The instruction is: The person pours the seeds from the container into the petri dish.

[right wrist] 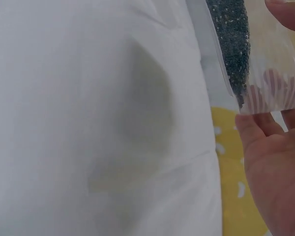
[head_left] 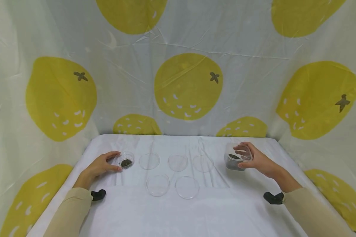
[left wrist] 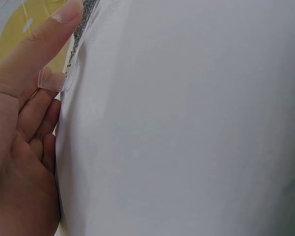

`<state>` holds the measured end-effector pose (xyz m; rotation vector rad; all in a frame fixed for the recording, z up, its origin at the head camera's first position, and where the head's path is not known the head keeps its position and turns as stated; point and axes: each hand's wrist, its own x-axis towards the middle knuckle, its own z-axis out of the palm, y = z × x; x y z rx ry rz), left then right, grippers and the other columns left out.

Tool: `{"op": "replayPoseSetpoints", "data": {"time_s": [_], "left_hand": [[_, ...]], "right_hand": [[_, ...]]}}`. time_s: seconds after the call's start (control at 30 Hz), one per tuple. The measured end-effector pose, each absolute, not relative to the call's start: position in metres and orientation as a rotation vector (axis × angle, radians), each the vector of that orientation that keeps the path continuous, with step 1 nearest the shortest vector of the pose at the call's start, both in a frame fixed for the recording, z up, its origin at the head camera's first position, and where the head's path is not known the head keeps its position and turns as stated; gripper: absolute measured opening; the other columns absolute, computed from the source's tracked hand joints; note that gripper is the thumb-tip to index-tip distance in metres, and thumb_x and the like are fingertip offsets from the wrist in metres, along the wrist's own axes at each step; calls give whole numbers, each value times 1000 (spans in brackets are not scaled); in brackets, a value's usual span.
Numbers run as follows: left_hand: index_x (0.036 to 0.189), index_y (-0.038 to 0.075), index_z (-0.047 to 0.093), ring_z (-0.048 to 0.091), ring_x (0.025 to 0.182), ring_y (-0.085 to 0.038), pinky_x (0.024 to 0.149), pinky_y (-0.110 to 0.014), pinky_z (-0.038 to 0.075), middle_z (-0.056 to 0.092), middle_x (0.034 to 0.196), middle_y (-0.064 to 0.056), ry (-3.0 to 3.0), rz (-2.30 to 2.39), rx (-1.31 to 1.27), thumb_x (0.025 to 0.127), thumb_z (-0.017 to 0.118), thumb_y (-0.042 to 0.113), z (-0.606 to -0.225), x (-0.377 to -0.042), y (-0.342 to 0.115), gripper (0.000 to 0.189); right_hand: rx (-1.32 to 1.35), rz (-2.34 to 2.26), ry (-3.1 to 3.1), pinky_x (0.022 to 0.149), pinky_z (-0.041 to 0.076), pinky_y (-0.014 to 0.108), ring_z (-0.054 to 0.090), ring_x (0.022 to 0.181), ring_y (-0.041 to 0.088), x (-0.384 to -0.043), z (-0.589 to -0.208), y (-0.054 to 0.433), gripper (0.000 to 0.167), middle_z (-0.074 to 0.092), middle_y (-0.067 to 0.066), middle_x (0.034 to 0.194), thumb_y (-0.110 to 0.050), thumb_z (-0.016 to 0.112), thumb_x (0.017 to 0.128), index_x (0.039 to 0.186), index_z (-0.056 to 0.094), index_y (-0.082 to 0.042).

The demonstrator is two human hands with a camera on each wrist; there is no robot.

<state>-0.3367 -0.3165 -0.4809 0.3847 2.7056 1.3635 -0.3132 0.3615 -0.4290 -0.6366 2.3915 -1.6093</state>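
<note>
My left hand (head_left: pixel 99 165) holds a clear round dish (head_left: pixel 132 155) between thumb and fingers at the table's left. A small heap of dark granules (head_left: pixel 126 163) lies in that dish; the left wrist view catches only its edge beside the thumb (left wrist: pixel 37 51). My right hand (head_left: pixel 263 165) grips a clear plastic tub (head_left: pixel 227 152), thumb on the near side and fingers across the far side. Dark seed-like grains (right wrist: pixel 231 44) fill the lower part of the tub, and through its wall the fingertips show in the right wrist view. The tub hangs over the table's right side.
Several more clear round dishes stand between the hands, a back row with one dish (head_left: pixel 149 161) at its left and a front pair including another dish (head_left: pixel 187 187). White cloth covers the table (head_left: pixel 207 214). A lemon-print curtain (head_left: pixel 127 75) encloses the back and sides.
</note>
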Motion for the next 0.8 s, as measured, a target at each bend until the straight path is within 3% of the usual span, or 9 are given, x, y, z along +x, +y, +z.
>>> {"op": "replayPoseSetpoints", "data": {"time_s": [0.2,0.43,0.6,0.67,0.73,0.8], "left_hand": [[148,-4,50,20,149,-49,118,-65,16,38,156,-30,2717,1355,390,76,94,19,-479,-338,-316,87],[147,-4,51,20,149,-50,118,-64,16,38,156,-32,2727,1351,384,76,94,19,-481,-336,-317,87],[147,-3,51,21,149,-50,118,-65,16,40,155,-30,2721,1360,385,76,94,18,-483,-336,-316,86],[147,-3,51,22,149,-49,118,-65,17,41,155,-30,2720,1364,380,76,94,18,-484,-336,-317,86],[147,-3,51,23,148,-49,118,-64,17,42,154,-29,2719,1361,389,76,94,18,-484,-337,-317,86],[147,-3,51,24,148,-48,117,-64,18,43,154,-29,2714,1372,398,76,94,18,-483,-338,-316,86]], "right_hand": [[-611,-1631,2344,96,51,26,35,145,19,-313,-445,372,75,32,27,156,1,76,91,146,26,1],[-595,-1641,2326,97,48,22,20,150,45,-319,-464,378,75,33,28,156,1,77,90,145,28,3],[-625,-1666,2282,98,48,22,38,142,10,-320,-471,380,74,35,30,155,2,77,89,145,28,5],[-653,-1655,2261,100,47,22,40,138,3,-321,-475,381,75,34,32,155,2,77,89,146,27,6],[-661,-1620,2252,101,47,23,39,140,6,-322,-477,383,76,32,33,155,2,76,90,147,25,6],[-639,-1585,2258,99,48,25,37,144,19,-324,-478,386,77,32,32,156,2,76,90,147,25,2]]}}
